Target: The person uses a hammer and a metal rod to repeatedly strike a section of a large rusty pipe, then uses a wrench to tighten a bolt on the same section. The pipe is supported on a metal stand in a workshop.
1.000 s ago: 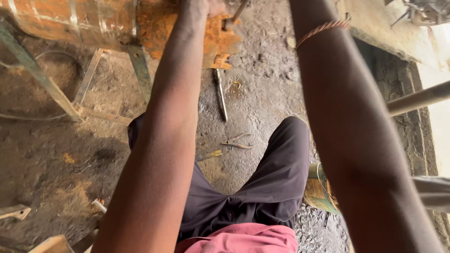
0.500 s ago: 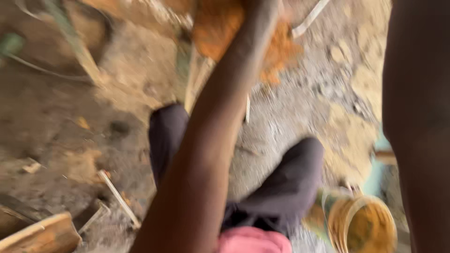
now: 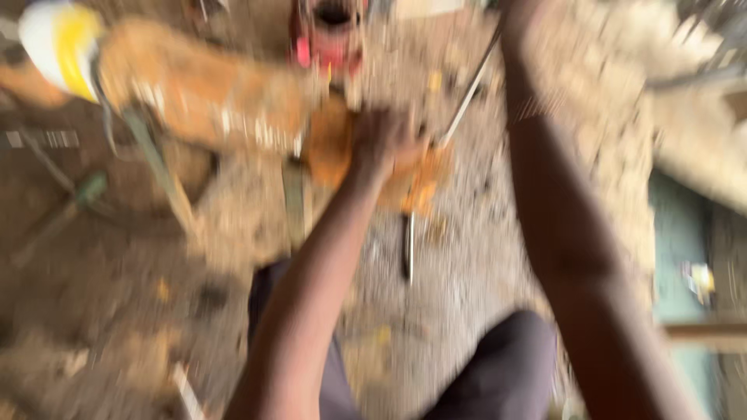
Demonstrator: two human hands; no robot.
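Two hands are seen, blurred: the left hand (image 3: 387,144) is closed on an orange lump (image 3: 334,148); the right hand (image 3: 523,19), at 1 o'clock, cannot be judged.

orange block (image 3: 233,101) and metal rod (image 3: 467,93) crowd the left hand (image 3: 385,140); gravel ground (image 3: 482,257) below lies open.

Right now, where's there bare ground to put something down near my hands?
The picture is blurred, so roughly: bare dirt lies lower left, left of the dark trouser leg, and a gravelly strip runs between the two forearms beside the metal rod. Around the left hand it is crowded by the orange block and rusty drum.
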